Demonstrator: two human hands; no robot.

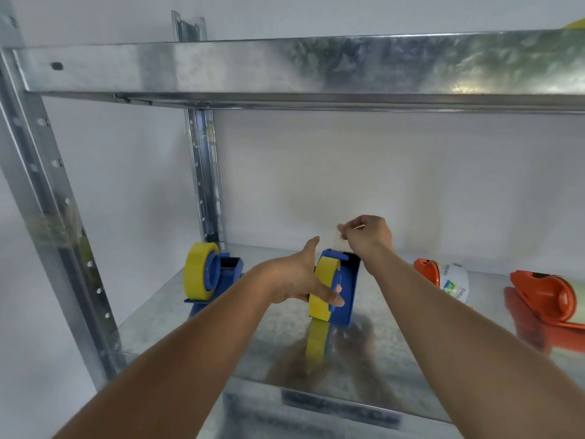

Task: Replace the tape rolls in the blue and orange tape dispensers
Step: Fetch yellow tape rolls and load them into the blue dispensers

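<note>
A blue tape dispenser (pixel 345 289) with a yellow roll (pixel 323 289) stands mid-shelf. My left hand (pixel 300 277) grips it from the left, thumb curled over the roll's front and fingers stretched behind. Above the dispenser's cutter, my right hand (pixel 367 236) pinches the clear free end of tape (pixel 338 240), pulled upward. A second blue dispenser (pixel 221 274) with a yellow roll (pixel 198 270) stands to the left. Two orange dispensers sit to the right: one (pixel 429 270) holding a white printed roll (pixel 454 282), another (pixel 547 299) at the frame's right edge.
Everything stands on a galvanised metal shelf (pixel 177 331) with a white wall behind. An upper shelf beam (pixel 285 68) crosses overhead. Perforated steel uprights rise at the left front (pixel 47 198) and left rear (pixel 204 179).
</note>
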